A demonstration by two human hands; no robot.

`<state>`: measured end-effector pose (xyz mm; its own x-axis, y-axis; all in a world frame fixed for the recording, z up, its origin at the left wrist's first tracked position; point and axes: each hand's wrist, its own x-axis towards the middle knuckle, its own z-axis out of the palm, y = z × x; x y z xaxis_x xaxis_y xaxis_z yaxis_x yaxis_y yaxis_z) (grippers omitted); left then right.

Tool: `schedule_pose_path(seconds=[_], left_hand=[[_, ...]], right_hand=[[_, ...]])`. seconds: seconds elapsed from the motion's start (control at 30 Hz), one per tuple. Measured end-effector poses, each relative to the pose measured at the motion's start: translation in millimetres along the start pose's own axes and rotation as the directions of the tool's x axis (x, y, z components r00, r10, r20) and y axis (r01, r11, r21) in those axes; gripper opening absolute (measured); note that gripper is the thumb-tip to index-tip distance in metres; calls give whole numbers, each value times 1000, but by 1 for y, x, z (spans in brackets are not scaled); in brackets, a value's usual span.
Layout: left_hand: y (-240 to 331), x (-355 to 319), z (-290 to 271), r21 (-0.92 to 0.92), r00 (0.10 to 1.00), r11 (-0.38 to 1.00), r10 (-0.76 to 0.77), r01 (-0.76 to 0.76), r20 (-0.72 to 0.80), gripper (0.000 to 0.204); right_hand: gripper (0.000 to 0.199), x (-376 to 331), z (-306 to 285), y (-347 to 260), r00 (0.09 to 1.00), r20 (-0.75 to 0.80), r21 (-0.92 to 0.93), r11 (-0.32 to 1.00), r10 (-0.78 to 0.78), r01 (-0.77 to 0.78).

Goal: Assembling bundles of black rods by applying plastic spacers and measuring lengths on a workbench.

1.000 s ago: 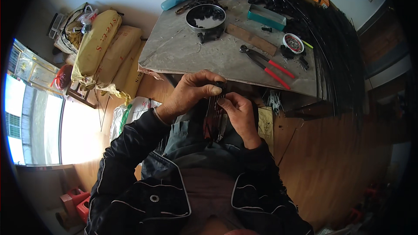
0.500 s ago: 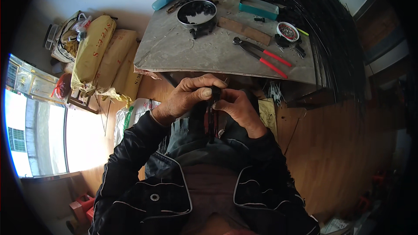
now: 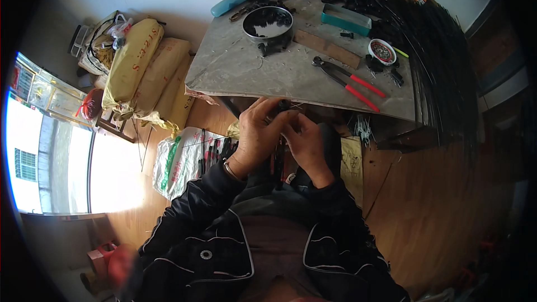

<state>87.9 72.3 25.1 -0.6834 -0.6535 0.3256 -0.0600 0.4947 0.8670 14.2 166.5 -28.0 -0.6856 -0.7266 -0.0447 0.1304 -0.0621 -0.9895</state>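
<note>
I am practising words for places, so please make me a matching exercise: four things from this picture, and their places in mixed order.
Things:
1. pliers
2. round metal tin
3. yellow sacks
4. small red bowl

Places:
a. on the floor, left of the table
b. far side of the table, near the middle
c. lying flat on the table, right of the middle
d. near the right edge of the table

Pairs: 1-c, 2-b, 3-a, 4-d

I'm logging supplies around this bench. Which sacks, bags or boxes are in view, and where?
Yellow sacks: long, stacked on the floor left of the table.
White bag: green-trimmed, lying open on the floor beside the left hand, dark rods inside.
Teal box: shallow, rectangular, far on the table.
</note>
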Motion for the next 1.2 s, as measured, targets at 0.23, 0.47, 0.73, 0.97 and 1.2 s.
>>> schedule_pose_path(seconds=[0.23, 0.47, 0.73, 0.97, 1.2], left_hand=[[-6, 6, -21, -80, 987, 993, -77, 89, 142, 20], [10, 11, -37, -159, 938, 982, -44, 104, 344, 19], [7, 18, -48, -339, 783, 904, 9, 259, 622, 33], [-8, 19, -42, -453, 764, 875, 175, 167, 620, 29], [-17, 5, -38, -554, 893, 763, -67, 333, 445, 46]], right_hand=[[24, -7, -1, -17, 959, 6, -428, 866, -283, 258], [23, -1, -11, -3, 992, 106, 103, 993, -71, 60], [26, -11, -17, -13, 968, 243, 137, 985, 66, -101], [28, -17, -10, -18, 984, 162, -76, 993, -75, 88], [30, -6, -15, -56, 849, 61, -383, 773, -526, 506]])
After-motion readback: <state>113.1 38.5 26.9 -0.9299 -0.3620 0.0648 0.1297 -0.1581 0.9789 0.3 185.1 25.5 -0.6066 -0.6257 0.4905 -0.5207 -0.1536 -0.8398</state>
